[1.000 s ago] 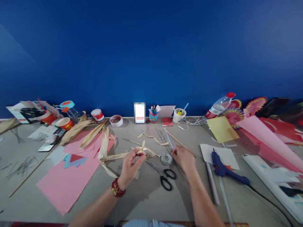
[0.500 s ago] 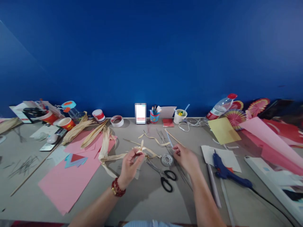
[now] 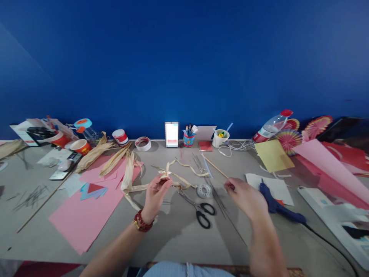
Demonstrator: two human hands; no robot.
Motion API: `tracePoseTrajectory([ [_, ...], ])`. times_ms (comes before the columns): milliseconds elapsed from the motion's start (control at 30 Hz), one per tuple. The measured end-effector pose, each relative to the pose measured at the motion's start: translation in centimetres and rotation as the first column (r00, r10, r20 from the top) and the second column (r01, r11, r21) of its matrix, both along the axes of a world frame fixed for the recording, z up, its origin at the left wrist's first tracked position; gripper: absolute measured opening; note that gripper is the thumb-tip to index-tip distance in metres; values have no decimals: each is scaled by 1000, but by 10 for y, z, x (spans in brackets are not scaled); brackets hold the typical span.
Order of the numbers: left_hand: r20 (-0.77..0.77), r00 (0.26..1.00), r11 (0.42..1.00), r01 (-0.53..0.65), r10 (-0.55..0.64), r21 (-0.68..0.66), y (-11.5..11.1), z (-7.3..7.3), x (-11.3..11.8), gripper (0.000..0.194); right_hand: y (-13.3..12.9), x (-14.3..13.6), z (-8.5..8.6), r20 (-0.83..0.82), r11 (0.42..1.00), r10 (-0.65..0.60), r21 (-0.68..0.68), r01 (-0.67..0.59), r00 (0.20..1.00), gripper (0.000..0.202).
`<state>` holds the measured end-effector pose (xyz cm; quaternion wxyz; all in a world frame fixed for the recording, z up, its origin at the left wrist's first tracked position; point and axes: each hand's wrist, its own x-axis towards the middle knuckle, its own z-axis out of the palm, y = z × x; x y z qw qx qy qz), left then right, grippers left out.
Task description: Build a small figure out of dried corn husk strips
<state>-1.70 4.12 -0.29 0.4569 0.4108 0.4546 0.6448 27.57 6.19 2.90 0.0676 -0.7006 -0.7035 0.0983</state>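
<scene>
My left hand pinches a small flower of pale corn husk, its petals standing up past the fingertips. Over the table to the right, my right hand has its thumb and fingers pressed together; what they hold, if anything, I cannot make out. Beside it run thin wires and a slim wooden stick. Between my hands lie a roll of clear tape and black-handled scissors. A curled husk strip rests behind them.
Dried corn husks and pink paper cover the left side. A blue glue gun sits at right, its black cord trailing toward the front. Along the blue wall stand a phone, a pen cup and a bottle.
My right hand has moved right, away from the tape roll and toward the glue gun. My left hand keeps the husk flower and has shifted slightly left.
</scene>
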Motion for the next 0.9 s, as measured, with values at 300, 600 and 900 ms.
tracePoseTrajectory([
  [300, 49, 999, 999, 22, -19, -50, 1, 3, 1, 24, -5, 8, 24, -252, 997, 36, -54, -52, 967, 20],
  [600, 127, 988, 995, 92, -88, -31, 1, 6, -1, 18, -32, -75, 3, -818, 960, 160, -1, -280, 552, 22],
  [900, 193, 977, 995, 94, -89, -18, -2, 8, -5, 17, -33, -107, -15, -784, 936, 292, 118, -330, 548, 15],
])
